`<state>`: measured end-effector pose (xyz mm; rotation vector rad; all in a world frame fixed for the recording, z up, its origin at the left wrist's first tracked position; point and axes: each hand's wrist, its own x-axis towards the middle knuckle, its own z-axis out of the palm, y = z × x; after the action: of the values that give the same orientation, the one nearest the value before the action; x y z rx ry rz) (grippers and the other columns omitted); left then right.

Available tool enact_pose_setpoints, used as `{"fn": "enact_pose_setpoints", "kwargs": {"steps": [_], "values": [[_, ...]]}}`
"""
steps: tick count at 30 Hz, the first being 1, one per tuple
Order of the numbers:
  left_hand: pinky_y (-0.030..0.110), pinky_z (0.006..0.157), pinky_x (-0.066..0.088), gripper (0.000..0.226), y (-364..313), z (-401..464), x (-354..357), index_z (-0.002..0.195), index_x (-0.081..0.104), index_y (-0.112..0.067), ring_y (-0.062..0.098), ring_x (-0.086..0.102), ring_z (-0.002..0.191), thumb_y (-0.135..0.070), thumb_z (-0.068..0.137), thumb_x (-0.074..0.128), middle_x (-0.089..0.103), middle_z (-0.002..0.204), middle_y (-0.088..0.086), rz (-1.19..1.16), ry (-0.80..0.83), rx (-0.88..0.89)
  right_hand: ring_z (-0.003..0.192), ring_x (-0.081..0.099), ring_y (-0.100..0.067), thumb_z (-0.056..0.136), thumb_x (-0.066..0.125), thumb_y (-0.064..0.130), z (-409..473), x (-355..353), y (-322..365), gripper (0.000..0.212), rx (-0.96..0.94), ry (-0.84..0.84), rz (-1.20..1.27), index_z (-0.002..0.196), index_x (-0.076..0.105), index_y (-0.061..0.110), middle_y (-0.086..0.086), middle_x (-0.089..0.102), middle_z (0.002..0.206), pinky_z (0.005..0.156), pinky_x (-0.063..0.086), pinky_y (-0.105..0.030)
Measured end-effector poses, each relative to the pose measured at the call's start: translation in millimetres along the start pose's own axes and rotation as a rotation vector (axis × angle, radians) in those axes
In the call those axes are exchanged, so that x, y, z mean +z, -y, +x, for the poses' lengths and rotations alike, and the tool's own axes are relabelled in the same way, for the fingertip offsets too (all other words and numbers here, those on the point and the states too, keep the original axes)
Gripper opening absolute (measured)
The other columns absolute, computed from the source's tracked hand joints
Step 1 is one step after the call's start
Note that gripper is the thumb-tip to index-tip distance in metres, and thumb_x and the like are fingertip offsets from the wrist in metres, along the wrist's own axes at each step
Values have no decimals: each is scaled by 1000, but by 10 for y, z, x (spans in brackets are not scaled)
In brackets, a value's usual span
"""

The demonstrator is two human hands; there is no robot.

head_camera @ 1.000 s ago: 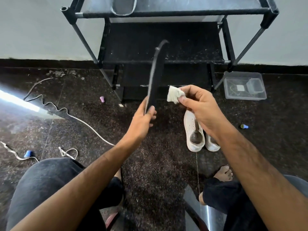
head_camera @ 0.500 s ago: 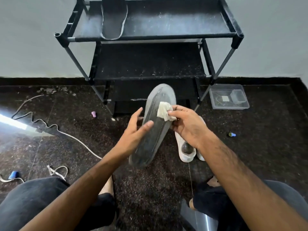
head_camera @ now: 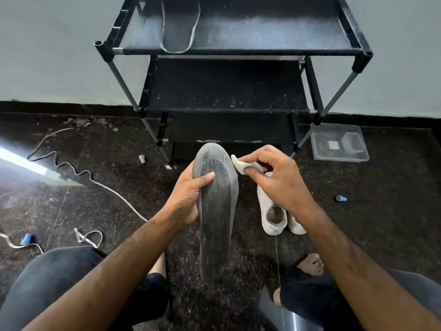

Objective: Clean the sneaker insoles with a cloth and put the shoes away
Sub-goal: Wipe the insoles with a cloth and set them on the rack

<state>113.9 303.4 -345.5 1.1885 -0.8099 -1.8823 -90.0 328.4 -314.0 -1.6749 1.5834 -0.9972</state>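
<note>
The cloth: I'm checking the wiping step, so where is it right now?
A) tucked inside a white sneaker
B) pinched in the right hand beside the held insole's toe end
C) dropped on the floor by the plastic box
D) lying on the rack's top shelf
B: the right hand pinches the cloth next to the toe end of the insole gripped by the left hand.

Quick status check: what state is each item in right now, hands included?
Left hand: grips the held insole, thumb across its face.
Right hand: pinches the cloth.
Held insole: off the floor, face toward the camera.
Cloth: bunched, at the insole's upper right edge.
Second insole: flat on the rack's top shelf.
Sneakers: side by side on the floor, not yet shelved.
Rack: lower shelves bare.
</note>
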Motion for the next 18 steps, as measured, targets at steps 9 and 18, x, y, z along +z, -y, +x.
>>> {"fn": "enact_pose_setpoints", "kwargs": {"steps": [9, 18], "values": [[43, 88, 57, 61, 20, -51, -5, 132, 57, -5, 31, 68, 99, 4, 72, 62, 68, 112, 19, -116, 147, -47, 91, 66, -12, 92, 74, 10, -103, 283, 15, 20, -242, 13, -171, 112, 78, 11, 2, 67, 99, 82, 56, -30], [36, 75, 62, 54, 57, -87, 97, 135, 52, -1, 26, 73, 87, 24, 87, 48, 71, 98, 16, -23, 192, -61, 91, 69, -9, 92, 74, 12, -128, 316, 109, 15, -215, 17, -79, 106, 79, 9, 2, 70, 97, 82, 58, -28]]}}
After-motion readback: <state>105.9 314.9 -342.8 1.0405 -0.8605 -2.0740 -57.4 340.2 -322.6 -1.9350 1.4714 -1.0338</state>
